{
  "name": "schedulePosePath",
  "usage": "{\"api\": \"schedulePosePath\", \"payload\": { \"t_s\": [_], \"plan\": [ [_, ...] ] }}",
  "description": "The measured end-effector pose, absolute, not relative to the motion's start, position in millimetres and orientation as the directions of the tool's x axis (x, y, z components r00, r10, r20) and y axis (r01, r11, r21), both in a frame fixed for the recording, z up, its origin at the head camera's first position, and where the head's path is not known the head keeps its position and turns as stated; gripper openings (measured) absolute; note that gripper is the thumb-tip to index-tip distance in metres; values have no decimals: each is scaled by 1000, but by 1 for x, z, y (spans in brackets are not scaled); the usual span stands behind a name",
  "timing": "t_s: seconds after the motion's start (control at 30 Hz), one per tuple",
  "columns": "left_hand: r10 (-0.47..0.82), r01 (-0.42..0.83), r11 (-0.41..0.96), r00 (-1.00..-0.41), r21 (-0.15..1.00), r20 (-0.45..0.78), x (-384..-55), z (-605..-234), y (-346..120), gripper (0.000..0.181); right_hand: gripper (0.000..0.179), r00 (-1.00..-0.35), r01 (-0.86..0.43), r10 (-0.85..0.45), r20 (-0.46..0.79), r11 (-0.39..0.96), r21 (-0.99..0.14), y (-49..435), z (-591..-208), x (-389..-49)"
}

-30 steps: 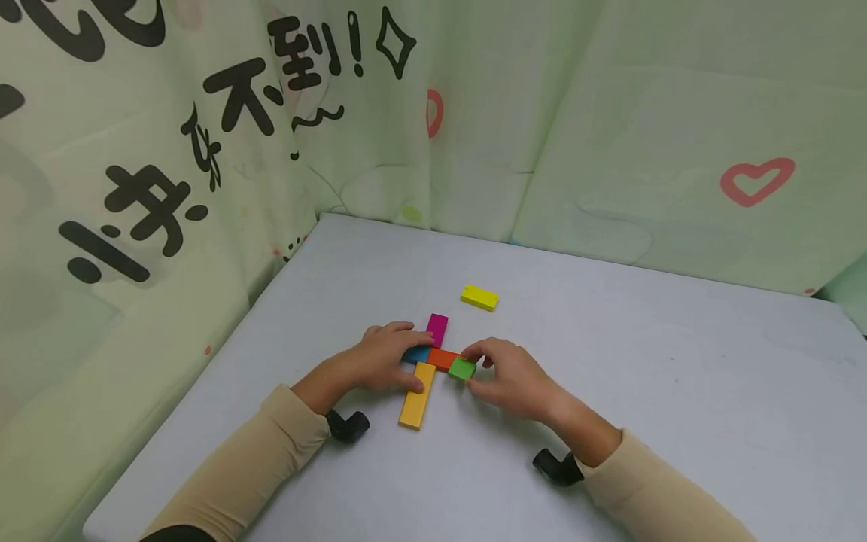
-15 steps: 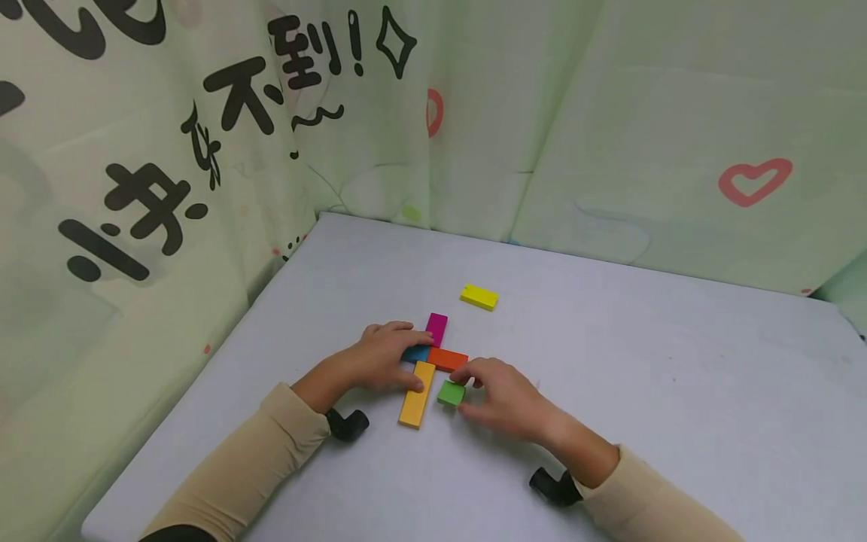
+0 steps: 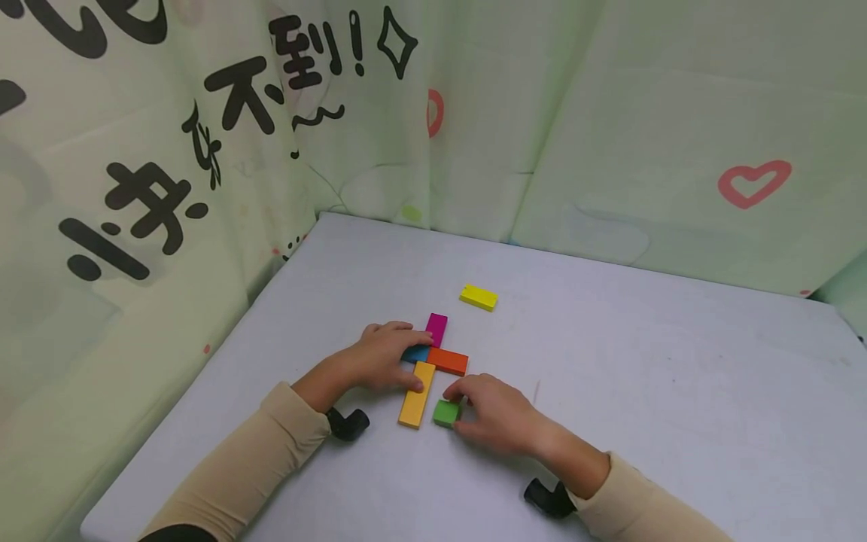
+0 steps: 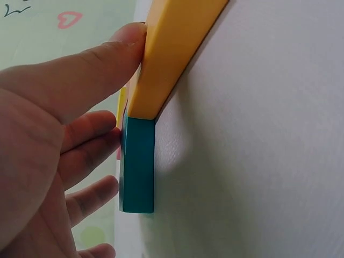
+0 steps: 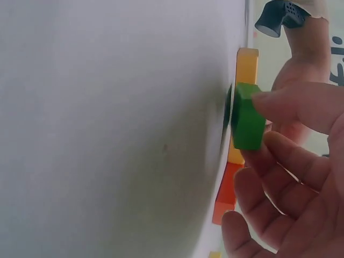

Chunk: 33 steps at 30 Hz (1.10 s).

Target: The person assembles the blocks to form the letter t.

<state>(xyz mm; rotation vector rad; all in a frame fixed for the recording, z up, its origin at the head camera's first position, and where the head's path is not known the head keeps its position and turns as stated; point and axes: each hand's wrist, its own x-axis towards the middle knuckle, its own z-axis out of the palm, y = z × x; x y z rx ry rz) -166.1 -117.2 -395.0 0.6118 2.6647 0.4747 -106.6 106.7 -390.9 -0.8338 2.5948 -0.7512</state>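
Observation:
In the head view my right hand (image 3: 500, 415) pinches a small green block (image 3: 446, 413) between thumb and fingers. The right wrist view shows that green block (image 5: 249, 117) just off the table surface, a thin gap beside it. My left hand (image 3: 382, 359) rests over the flat block pattern. Its thumb touches the long orange-yellow block (image 4: 171, 59), while its extended fingers lie at the teal-blue block (image 4: 138, 164). A red-orange block (image 3: 448, 361) adjoins the blue one on the right. Behind them a magenta block (image 3: 436, 329) points away, partly covered by a left fingertip.
A yellow block (image 3: 479, 297) lies apart, farther back on the white table (image 3: 643, 376). Pale green printed curtains (image 3: 609, 135) hang along the table's back and left edges. Black curved pieces (image 3: 549, 499) are worn at both wrists.
My right hand has carried the green block from the red-orange block's right end toward the front and slightly left, beside the orange-yellow block. The left hand has stayed put.

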Motion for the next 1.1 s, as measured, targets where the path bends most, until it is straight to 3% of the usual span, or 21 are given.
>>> {"api": "schedulePosePath", "payload": {
  "t_s": [0.27,0.53,1.1],
  "plan": [
    [474,347,846,-837,405,-274,-166,-394,-118,75,42,-761,-464,-628,-165,704,-538,105,-389,-105],
    [460,331,852,-843,405,-279,-166,-395,-118,76,40,-746,-503,-645,-169,711,-492,103,-387,-104],
    [452,326,857,-848,398,-278,-167,-398,-118,76,34,-700,-559,-700,-141,659,-503,97,-388,-101]
  ]
}}
